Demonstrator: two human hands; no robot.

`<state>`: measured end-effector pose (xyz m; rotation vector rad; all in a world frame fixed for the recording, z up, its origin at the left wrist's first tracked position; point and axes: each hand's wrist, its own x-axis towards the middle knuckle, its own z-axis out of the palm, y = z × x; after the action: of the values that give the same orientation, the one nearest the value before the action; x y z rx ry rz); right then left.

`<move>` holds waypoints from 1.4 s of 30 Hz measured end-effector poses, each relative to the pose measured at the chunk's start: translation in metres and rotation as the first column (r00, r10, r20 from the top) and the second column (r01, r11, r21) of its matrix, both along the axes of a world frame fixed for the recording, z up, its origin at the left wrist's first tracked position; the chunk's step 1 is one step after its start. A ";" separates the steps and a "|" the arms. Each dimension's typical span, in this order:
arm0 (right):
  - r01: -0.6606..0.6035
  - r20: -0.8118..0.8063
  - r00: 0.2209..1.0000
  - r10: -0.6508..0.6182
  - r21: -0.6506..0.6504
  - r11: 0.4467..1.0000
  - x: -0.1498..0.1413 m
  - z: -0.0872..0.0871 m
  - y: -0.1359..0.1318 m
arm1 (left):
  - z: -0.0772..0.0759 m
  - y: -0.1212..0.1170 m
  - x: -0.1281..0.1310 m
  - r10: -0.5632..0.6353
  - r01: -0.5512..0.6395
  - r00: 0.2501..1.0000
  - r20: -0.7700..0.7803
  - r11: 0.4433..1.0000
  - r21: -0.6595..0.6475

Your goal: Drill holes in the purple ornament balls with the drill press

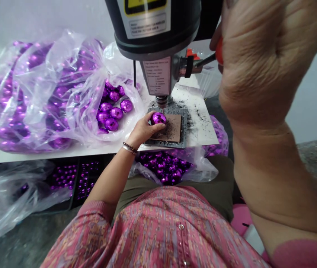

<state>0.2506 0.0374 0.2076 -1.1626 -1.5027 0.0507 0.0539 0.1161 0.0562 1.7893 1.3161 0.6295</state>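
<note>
Purple ball: a faceted, shiny ball [158,118] is below the chuck of the drill press [155,76], above the brown board [176,126].
Left hand: the left hand [143,130] pinches this ball between the thumb and the other fingers, from the side; two bracelets [130,148] are around the wrist.
Drill bit: the thin bit [163,111] points down at the top of the ball; from where I stand, I cannot tell if it touches.
Right hand: the right hand [261,63] is raised high beside the machine, and its fingers are curled around the red knob [219,51] of the lever [207,60]; most of these fingers are hidden.
Base: the brown board lies on a grey plate [184,130], and dark crumbs [193,119] are scattered over both and on the white counter [210,137].
Big bag: a clear plastic bag [71,83] full of purple balls lies on the counter, to the left; its mouth is open, with several loose balls [111,124] showing there.
Under the counter edge: another plastic bag [207,169] with many purple pieces [166,167] sits at the person's lap.
Lower left: purple pieces also fill dark trays [74,186], next to crumpled clear plastic [21,193].
</note>
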 end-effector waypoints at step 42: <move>0.190 0.032 0.981 -0.191 0.015 0.982 -0.006 -0.029 -0.021 | 0.003 -0.020 0.027 0.013 0.000 0.987 -0.161 0.997 0.079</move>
<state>0.2449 0.0163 0.1787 -1.2982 -1.4121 -0.1085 0.0810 0.0960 0.0590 1.9348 1.4223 0.5564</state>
